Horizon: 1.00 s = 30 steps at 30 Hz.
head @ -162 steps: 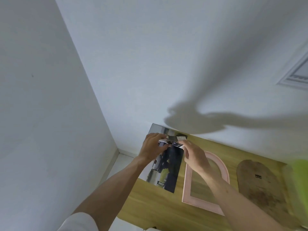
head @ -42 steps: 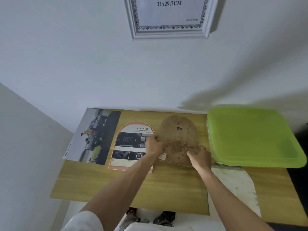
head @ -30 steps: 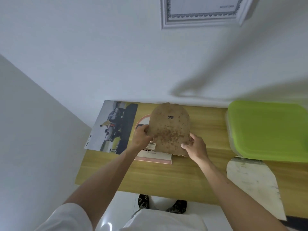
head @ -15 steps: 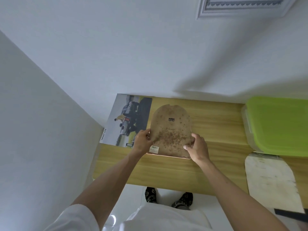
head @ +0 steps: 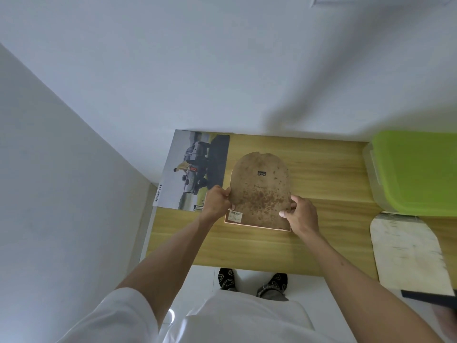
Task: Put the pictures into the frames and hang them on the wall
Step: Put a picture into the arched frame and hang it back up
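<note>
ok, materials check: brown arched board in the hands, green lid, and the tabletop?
Brown arched board: looks like pressed fibreboard, matte and mottled with darker speckles, thin edge. Green lid: plastic by its look, smooth, slightly translucent, rounded corners. Tabletop: light wood or wood-look laminate, with straight grain lines and a satin sheen; which one cannot be told.

Head camera, looking steeply down at table (head: 309, 251)

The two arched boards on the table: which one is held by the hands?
The brown speckled board, gripped by both hands; the pale board lies untouched on the right.
</note>
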Each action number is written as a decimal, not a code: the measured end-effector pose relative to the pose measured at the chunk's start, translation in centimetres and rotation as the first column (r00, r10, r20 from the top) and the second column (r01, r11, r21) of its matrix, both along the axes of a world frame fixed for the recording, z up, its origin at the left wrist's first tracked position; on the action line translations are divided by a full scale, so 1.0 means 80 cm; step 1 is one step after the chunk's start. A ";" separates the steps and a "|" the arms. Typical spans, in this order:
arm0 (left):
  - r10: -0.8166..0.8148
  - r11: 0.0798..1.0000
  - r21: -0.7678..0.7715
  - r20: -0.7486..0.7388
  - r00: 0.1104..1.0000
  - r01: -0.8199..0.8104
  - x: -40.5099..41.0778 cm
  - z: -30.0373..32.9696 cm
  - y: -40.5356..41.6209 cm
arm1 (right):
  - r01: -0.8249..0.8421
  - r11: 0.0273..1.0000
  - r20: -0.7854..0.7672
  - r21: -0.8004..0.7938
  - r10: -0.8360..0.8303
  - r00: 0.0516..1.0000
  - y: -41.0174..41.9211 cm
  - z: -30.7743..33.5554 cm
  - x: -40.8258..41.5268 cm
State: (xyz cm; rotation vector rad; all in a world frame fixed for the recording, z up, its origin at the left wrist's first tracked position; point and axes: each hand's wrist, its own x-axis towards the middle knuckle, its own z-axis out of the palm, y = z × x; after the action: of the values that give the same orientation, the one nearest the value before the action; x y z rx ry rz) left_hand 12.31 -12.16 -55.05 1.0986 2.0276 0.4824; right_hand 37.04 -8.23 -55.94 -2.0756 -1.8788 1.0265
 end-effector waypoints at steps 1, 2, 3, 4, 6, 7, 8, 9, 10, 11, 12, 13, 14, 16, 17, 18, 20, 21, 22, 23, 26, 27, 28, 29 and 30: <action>0.015 1.000 -0.005 0.017 1.000 -0.015 -0.001 -0.001 0.001 | -0.006 1.000 0.006 0.005 0.006 1.000 -0.002 0.001 -0.001; 0.021 1.000 -0.010 0.032 0.999 -0.021 -0.002 0.000 0.001 | -0.014 1.000 0.015 0.008 0.014 1.000 -0.004 0.003 -0.002; 0.024 1.000 -0.014 0.044 0.999 -0.023 -0.003 0.001 0.001 | -0.030 0.999 0.027 0.012 0.030 0.999 -0.005 0.005 -0.003; 0.021 1.000 -0.017 0.047 0.999 -0.020 -0.004 0.003 0.001 | -0.053 0.999 0.049 0.013 0.052 0.997 -0.006 0.007 -0.004; 0.001 1.000 -0.024 0.033 0.999 0.000 -0.005 0.005 0.001 | -0.102 0.995 0.104 0.013 0.100 0.990 -0.007 0.009 -0.005; -0.017 0.999 -0.030 0.018 1.000 0.018 -0.005 0.006 0.002 | -0.113 0.994 0.122 0.006 0.112 0.986 -0.006 0.011 -0.006; -0.040 0.999 -0.032 -0.008 0.999 0.040 -0.005 0.008 0.002 | -0.121 0.993 0.138 -0.001 0.120 0.983 -0.005 0.012 -0.008; -0.079 0.996 -0.039 -0.046 0.996 0.077 -0.004 0.010 0.004 | -0.135 0.991 0.159 -0.008 0.135 0.978 -0.003 0.015 -0.009; -0.147 0.989 -0.047 -0.106 0.983 0.143 -0.003 0.013 0.005 | -0.157 0.987 0.194 -0.017 0.157 0.968 -0.001 0.018 -0.010; -0.227 0.974 -0.055 -0.173 0.959 0.220 0.001 0.018 0.008 | -0.189 0.982 0.240 -0.027 0.190 0.952 0.002 0.022 -0.012; -0.300 0.954 -0.056 -0.234 0.925 0.296 0.004 0.022 0.011 | -0.231 0.972 0.290 -0.039 0.233 0.928 0.005 0.025 -0.013; -0.350 0.936 -0.057 -0.271 0.897 0.348 0.008 0.027 0.014 | -0.279 0.959 0.334 -0.052 0.280 0.900 0.008 0.029 -0.015; -0.404 0.913 -0.077 -0.312 0.860 0.401 0.010 0.032 0.020 | -0.331 0.942 0.371 -0.061 0.329 0.868 0.013 0.033 -0.017; -0.535 0.835 -0.156 -0.453 0.714 0.527 0.009 0.031 0.038 | -0.446 0.892 0.424 -0.071 0.431 0.796 0.026 0.038 -0.021; -0.590 0.790 -0.189 -0.495 0.638 0.583 0.007 0.029 0.048 | -0.505 0.858 0.441 -0.093 0.490 0.752 0.035 0.041 -0.024; -0.643 0.745 -0.229 -0.497 0.582 0.627 0.006 0.027 0.058 | -0.553 0.823 0.451 -0.133 0.547 0.705 0.045 0.042 -0.027; -0.742 0.644 -0.322 -0.483 0.465 0.694 0.006 0.025 0.077 | -0.612 0.760 0.460 -0.218 0.633 0.623 0.064 0.042 -0.032; -0.776 0.603 -0.358 -0.469 0.422 0.712 0.007 0.023 0.084 | -0.631 0.734 0.463 -0.253 0.664 0.587 0.073 0.041 -0.034; -0.796 0.580 -0.380 -0.455 0.400 0.721 0.008 0.023 0.090 | -0.646 0.709 0.468 -0.281 0.690 0.553 0.081 0.039 -0.037; -0.806 0.567 -0.391 -0.445 0.391 0.725 0.009 0.022 0.093 | -0.663 0.685 0.475 -0.302 0.711 0.518 0.088 0.036 -0.040; -0.834 0.534 -0.416 -0.404 0.377 0.736 0.010 0.024 0.101 | -0.715 0.601 0.469 -0.358 0.778 0.418 0.107 0.030 -0.050; -0.840 0.526 -0.422 -0.392 0.375 0.738 0.009 0.024 0.102 | -0.727 0.575 0.455 -0.375 0.797 0.396 0.112 0.029 -0.053; -0.844 0.522 -0.423 -0.382 0.377 0.740 0.009 0.023 0.104 | -0.734 0.556 0.441 -0.390 0.813 0.381 0.116 0.029 -0.055; -0.847 0.519 -0.426 -0.376 0.377 0.741 0.009 0.022 0.106 | -0.740 0.543 0.431 -0.398 0.822 0.372 0.118 0.028 -0.056; -0.850 0.514 -0.429 -0.375 0.371 0.743 0.011 0.023 0.107 | -0.744 0.537 0.428 -0.398 0.826 0.368 0.120 0.028 -0.056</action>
State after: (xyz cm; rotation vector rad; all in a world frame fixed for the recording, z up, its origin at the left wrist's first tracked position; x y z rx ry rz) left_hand 13.17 -3.58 -53.21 2.0911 1.5799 -0.6259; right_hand 32.57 1.35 -53.72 -1.5439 -3.4374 0.6322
